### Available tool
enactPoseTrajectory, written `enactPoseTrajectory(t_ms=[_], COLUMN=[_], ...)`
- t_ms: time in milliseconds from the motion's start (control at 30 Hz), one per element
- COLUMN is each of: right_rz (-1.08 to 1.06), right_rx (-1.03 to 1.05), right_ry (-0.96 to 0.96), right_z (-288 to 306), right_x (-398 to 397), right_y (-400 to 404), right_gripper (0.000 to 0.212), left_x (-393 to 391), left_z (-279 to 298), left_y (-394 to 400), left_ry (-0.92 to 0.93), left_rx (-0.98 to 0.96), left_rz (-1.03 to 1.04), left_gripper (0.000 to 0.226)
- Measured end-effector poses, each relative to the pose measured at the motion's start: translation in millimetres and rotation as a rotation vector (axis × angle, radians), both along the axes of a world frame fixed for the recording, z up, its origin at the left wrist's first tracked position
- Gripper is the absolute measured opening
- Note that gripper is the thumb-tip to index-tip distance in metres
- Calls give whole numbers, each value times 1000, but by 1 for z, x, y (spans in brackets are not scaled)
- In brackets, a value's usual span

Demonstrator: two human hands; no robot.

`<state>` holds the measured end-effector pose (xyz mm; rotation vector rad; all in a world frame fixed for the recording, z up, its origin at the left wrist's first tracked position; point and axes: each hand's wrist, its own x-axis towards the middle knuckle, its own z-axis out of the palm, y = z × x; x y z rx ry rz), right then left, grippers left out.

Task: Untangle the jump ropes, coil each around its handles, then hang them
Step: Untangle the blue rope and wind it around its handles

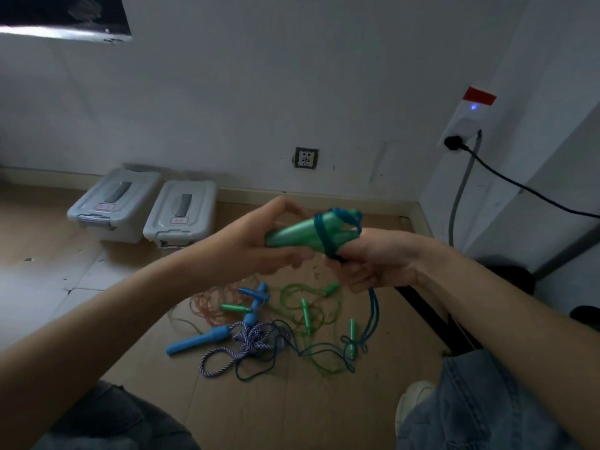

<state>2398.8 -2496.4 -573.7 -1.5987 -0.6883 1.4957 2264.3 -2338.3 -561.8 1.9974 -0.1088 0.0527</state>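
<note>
Left hand (259, 245) fingers grip the green handles (292, 235) mid-air; right hand (373, 264) fingers pinch the blue rope (328, 235) wrapped on them. The tail hangs to the floor pile (276, 326). Risk: tail snags that tangle, or slack lets the loose coils slide off the handle ends.

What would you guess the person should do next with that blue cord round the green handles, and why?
Probably another wrap: the left hand grips the green handles, a few turns of blue cord circle them, and the right hand holds cord trailing to the floor.
</note>
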Motion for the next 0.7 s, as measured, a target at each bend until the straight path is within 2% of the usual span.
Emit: enactPoseTrajectory(t_ms=[33,100,233,267,333,400,467,533,567,633,700], right_rz=[-6,-53,-241,-264,-204,-97,-37,7,10,-28,-81], right_rx=[25,91,250,282,301,283,261,235,235,248,244], right_ry=[37,109,254,230,31,-160,-179,-173,-165,-135,-125], right_z=[-1,-3,-7,-6,-4,-3,-1,1,2,3,4], right_x=[-3,-10,-18,-19,-20,-23,-26,-28,-27,-25,-22], right_y=[1,5,9,9,10,12,14,16,16,15,12], right_gripper=[39,40,33,30,25,26,31,33,32,32,33], left_x=[0,1,9,10,11,12,14,17,19,21,17], left_z=[1,4,14,14,10,-2,-17,-29,-34,-41,-39], left_y=[-2,-4,17,26,41,52,54,45,39,26,18], left_ry=[20,19,23,24,42,79,172,309,365,422,459], left_rx=[-100,-228,-518,-542,-547,-378,-91,73,182,385,470], left_rz=[-1,-7,226,282,401,552,612,612,559,329,103], left_gripper=[35,25,20,21,17,10,15,14,16,21,21])
